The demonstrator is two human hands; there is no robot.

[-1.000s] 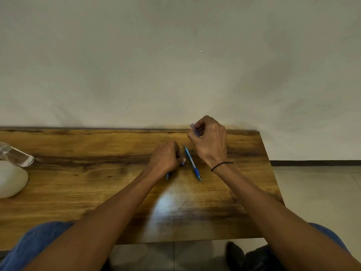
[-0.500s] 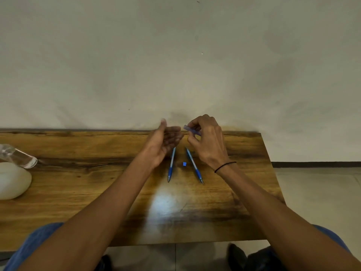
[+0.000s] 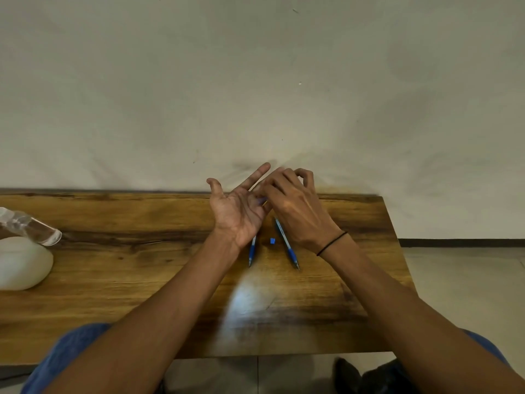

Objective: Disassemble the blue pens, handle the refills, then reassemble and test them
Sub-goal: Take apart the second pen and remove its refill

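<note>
From the head camera I look down at a wooden worktop (image 3: pixel 142 280) set against a pale wall. My left hand (image 3: pixel 240 213) is raised above the far edge, palm up, fingers straight and spread. My right hand (image 3: pixel 295 206) is pressed against it from the right, fingers curled, pinching a small blue pen part (image 3: pixel 262 199) over the left palm; only a sliver of that part shows, so I cannot tell which piece it is. Two blue pens lie on the worktop below the hands, tips pointing toward me: the left pen (image 3: pixel 251 251) is partly hidden under my left wrist, the right pen (image 3: pixel 287 244) runs diagonally beside my right wrist. A tiny blue piece (image 3: pixel 272 240) sits between them, touching neither. A clear bottle (image 3: pixel 31 230) and a white rounded object (image 3: pixel 20 263) rest at the far left. I judge this is the disassembly or refill-handling stage, with small parts being passed between the hands. The next move likely calls for a careful set-down or transfer, so the tiny part neither rolls away nor drops.
</note>
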